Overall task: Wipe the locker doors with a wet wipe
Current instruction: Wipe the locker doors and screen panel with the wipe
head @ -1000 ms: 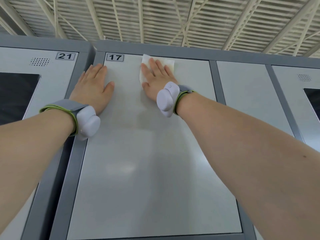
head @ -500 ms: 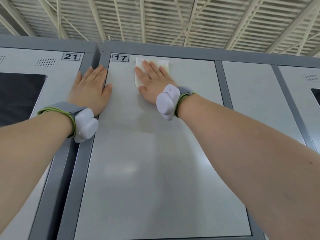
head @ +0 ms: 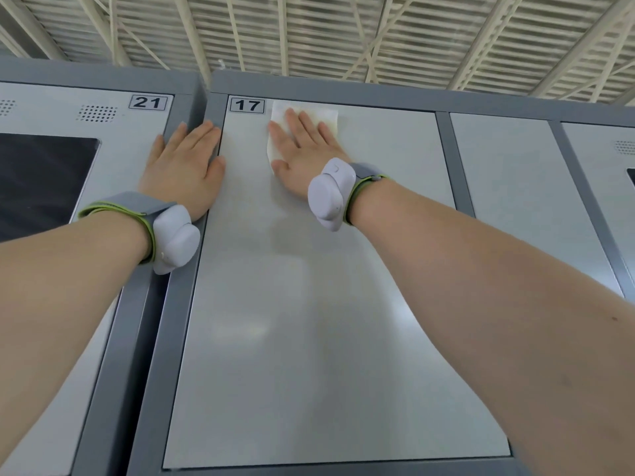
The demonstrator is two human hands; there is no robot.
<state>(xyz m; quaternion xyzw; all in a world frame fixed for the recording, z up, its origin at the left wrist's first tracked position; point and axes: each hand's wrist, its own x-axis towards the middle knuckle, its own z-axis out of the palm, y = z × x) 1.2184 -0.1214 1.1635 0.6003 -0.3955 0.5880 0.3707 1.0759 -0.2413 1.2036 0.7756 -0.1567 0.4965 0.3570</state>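
Observation:
A tall light-grey locker door [head: 309, 321] marked 17 fills the middle of the view. My right hand [head: 304, 156] lies flat with straight fingers on a white wet wipe [head: 328, 116], pressing it against the door's top edge just right of the number plate. My left hand [head: 184, 166] rests flat and open on the dark grey frame [head: 161, 338] between door 17 and the door marked 21 [head: 68, 108]. Both wrists wear a grey band with a white sensor.
Left of door 21's number sits a dark screen panel [head: 41, 180]. More grey locker doors [head: 508, 201] continue to the right, divided by dark frame strips. A ribbed metal ceiling [head: 343, 32] with beams runs above the lockers.
My right hand has slid the wipe leftward along the top of door 17, closer to the number plate. My left hand has stayed on the frame.

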